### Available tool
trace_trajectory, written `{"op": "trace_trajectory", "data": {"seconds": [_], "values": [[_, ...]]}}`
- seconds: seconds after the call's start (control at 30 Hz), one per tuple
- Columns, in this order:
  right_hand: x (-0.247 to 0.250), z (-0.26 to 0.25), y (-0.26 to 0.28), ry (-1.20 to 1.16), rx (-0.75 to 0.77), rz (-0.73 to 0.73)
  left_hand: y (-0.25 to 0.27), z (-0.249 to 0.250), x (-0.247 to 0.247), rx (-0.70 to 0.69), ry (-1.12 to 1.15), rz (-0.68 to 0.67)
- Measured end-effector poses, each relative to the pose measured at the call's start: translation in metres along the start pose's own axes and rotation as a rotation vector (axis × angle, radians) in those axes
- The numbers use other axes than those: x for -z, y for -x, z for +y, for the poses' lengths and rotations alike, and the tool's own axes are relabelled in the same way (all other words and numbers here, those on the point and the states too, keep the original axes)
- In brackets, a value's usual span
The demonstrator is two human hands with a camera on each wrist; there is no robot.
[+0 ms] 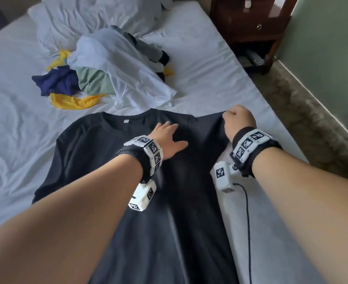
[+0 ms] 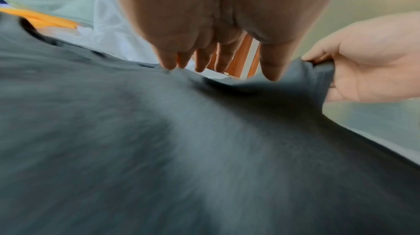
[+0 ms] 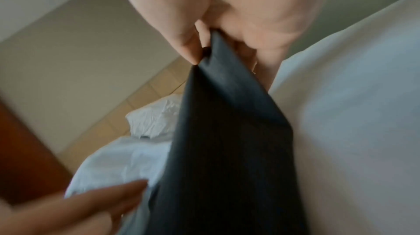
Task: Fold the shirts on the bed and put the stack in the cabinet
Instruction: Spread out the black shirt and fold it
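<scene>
A black T-shirt [image 1: 111, 160] lies flat on the white bed [image 1: 11, 111], collar toward the far side. My left hand [image 1: 169, 140] rests flat on its chest with straight fingers [image 2: 204, 59] pressing the cloth [image 2: 159, 149]. My right hand [image 1: 238, 121] pinches the right sleeve [image 1: 212, 124] and holds it lifted off the sheet; in the right wrist view thumb and fingers [image 3: 188, 48] clamp the dark fabric [image 3: 227, 131]. The right hand [image 2: 368, 62] also shows in the left wrist view, gripping the sleeve edge.
A heap of unfolded clothes [image 1: 99, 74] in white, green, navy and yellow lies beyond the shirt. Pillows [image 1: 83, 19] sit at the head of the bed. A dark wooden nightstand [image 1: 251, 27] stands at the far right, with carpet [image 1: 312, 124] along the bed's right edge.
</scene>
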State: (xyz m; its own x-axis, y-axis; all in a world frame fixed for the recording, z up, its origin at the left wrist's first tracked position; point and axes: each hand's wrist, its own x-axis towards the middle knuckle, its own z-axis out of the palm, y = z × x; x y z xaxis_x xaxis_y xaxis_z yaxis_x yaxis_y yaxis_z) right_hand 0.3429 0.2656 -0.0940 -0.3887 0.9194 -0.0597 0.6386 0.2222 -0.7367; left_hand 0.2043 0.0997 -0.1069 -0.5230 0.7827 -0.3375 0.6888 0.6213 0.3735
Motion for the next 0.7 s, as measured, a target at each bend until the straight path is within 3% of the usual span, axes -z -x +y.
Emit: {"op": "trace_trajectory", "data": {"seconds": [0.13,0.27,0.5,0.7], "values": [[0.021,0.013,-0.040,0.109,-0.077,0.017,-0.021,0.029,-0.009,0.074,-0.039,-0.084],[0.020,0.045,-0.038,0.329,-0.149,-0.049,-0.034,0.034,-0.037,0.141,-0.125,-0.154],[0.024,0.060,-0.026,0.033,-0.324,-0.174,-0.037,0.034,-0.046,0.156,-0.181,-0.180],[0.028,0.047,-0.008,0.135,-0.214,-0.068,-0.034,0.044,-0.048,0.172,-0.218,-0.096]]}}
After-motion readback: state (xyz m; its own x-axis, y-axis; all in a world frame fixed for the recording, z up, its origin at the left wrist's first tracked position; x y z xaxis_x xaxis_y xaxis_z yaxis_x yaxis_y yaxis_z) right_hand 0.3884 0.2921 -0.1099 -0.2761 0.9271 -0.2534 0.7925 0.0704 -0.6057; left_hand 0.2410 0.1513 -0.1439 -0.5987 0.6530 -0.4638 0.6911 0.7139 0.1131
